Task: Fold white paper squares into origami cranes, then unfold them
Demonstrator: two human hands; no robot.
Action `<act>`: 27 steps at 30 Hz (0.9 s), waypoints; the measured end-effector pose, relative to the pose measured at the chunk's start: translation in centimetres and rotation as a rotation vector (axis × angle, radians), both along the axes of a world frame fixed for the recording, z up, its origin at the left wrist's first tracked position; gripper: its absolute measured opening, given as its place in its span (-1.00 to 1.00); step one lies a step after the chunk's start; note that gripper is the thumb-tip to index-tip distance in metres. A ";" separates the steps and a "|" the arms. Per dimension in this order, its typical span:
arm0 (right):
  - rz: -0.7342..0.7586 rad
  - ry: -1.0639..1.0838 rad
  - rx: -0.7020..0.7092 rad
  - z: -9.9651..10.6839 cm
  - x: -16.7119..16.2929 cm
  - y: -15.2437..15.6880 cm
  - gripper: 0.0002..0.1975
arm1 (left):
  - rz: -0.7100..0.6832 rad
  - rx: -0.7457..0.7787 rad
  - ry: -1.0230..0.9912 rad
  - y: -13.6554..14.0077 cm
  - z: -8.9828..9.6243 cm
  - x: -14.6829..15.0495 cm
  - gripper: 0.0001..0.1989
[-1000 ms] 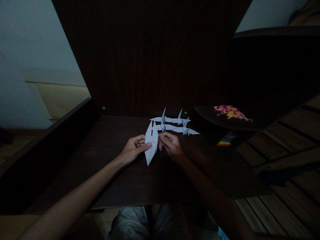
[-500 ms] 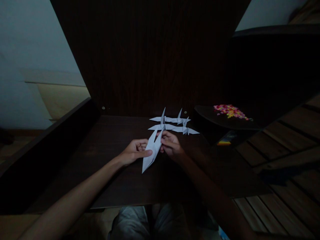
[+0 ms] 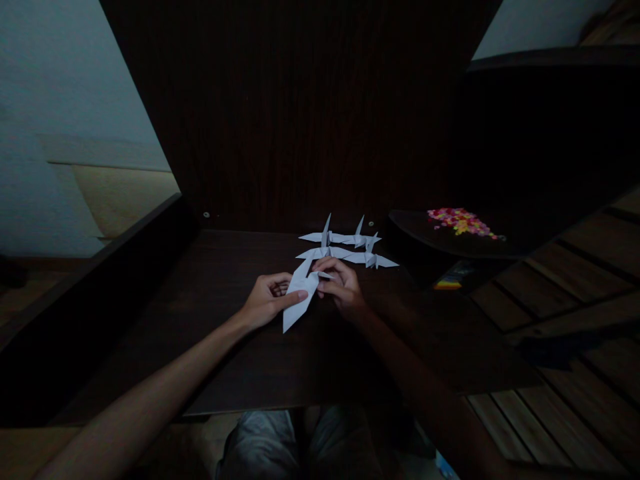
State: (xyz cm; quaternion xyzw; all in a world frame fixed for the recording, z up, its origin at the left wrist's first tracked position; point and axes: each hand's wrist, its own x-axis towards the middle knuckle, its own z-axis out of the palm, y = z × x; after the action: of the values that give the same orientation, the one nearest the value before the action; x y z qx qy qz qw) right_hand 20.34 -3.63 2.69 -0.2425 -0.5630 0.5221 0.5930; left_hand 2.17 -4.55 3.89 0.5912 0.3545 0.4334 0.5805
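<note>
From my remote seat I have the white folded paper between both hands, above the desk. The left hand is closed on its side, thumb flat on top; the right hand pinches the narrow flap, bent over to the right, thumb and fingers nearly together. Just beyond the grip it's tight: the paper's far point overlaps a near row of white folded figures in my view, and I can't tell whether they touch. Right behind lies a far row, close to the upright back panel. My widest stretch of dark desktop runs left of the grip to a raised side board; the front edge lies nearer me, above the wearer's knees. Right of the grip, a curved shelf carries a pile of small colourful bits, with wooden slats farther out. A pale wall stands far left.
</note>
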 end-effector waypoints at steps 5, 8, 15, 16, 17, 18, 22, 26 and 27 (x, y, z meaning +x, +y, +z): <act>-0.077 -0.024 0.051 -0.2 0.2 0.2 -0.88 | 0.052 0.010 0.015 0.1 0.0 0.0 -0.67; -0.129 -0.054 0.063 -0.2 0.1 0.3 -0.90 | 0.067 0.019 0.019 0.0 0.1 0.1 -0.69; -0.182 -0.107 0.021 0.2 -0.2 0.1 -0.80 | 0.107 0.036 0.003 0.1 0.1 0.2 -0.70; -0.192 -0.117 0.020 0.4 -0.3 0.0 -0.79 | 0.113 0.040 0.004 0.1 0.1 0.1 -0.70; -0.202 -0.129 0.021 0.5 -0.3 -0.1 -0.78 | 0.119 0.045 0.006 0.1 0.0 0.1 -0.70; -0.216 -0.140 0.020 0.5 -0.4 -0.2 -0.78 | 0.126 0.051 0.007 0.1 0.0 0.1 -0.70; -0.297 -0.117 -0.008 0.5 -0.6 -0.4 -0.74 | 0.151 0.082 0.025 0.1 -0.2 0.1 -0.70; -0.298 -0.062 -0.033 0.3 -0.5 -0.3 -0.72 | 0.150 0.109 0.059 0.0 -0.2 0.0 -0.70; -0.279 -0.054 -0.044 0.3 -0.5 -0.3 -0.72 | 0.140 0.116 0.071 0.0 -0.1 0.0 -0.70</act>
State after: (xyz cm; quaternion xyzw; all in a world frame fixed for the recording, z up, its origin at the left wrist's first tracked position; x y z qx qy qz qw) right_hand 19.84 -3.92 2.98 -0.3451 -0.5281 0.4400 0.6391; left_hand 2.20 -4.55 3.75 0.6126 0.3896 0.4715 0.5006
